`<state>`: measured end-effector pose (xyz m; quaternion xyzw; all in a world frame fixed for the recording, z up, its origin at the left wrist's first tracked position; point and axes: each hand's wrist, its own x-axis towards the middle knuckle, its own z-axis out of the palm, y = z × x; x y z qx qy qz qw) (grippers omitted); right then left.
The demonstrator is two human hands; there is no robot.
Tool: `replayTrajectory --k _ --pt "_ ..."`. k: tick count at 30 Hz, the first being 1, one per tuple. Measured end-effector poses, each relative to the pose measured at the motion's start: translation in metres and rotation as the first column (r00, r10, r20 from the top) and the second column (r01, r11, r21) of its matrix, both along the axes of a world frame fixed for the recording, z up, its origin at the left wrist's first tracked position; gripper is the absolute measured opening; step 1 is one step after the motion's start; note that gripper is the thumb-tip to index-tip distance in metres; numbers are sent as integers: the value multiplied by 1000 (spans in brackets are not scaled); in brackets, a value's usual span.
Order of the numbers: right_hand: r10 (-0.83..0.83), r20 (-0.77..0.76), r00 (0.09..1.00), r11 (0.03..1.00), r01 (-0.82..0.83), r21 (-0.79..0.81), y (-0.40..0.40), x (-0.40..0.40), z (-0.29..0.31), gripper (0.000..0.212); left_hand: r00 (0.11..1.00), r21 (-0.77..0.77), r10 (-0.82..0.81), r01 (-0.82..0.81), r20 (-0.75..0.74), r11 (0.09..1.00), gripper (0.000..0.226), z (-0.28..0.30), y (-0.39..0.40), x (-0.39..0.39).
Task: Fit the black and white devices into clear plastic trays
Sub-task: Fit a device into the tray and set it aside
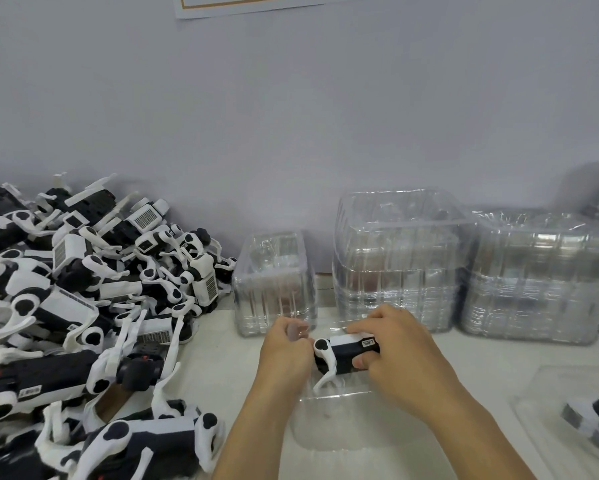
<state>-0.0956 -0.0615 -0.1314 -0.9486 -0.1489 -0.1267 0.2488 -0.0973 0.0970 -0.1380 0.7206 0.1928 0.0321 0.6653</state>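
Two bare forearms enter from the bottom edge, each ending in a bare hand: the left hand [284,351] and the right hand [395,355]. No sleeve shows on either arm. Rings, a watch or nail polish seem lacking, though motion blur softens the fingers.

A pale counter [481,355] runs along the wall. On its left lies a big heap of black and white devices [83,299]. Toward the back stand stacks of clear trays [398,261], side by side. Near the front sits one open tray [336,424], and at the right edge another tray [568,420] with a device in it.
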Motion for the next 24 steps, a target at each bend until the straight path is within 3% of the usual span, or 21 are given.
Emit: replayTrajectory --k 7,14,21,24 --pt "3 140 990 1000 0 -22 14 -11 10 21 1000 -24 20 -19 9 1000 35 2 -2 -2" --pt "46 38 998 997 -44 -68 34 -20 11 15 1000 -37 7 -7 15 999 37 -1 0 -2" --pt "3 108 994 991 11 -135 36 -22 10 16 1000 -96 -12 14 20 995 36 -4 -1 0" --pt "7 110 994 990 8 -143 36 -21 10 5 998 -73 -60 62 24 995 28 0 3 1"
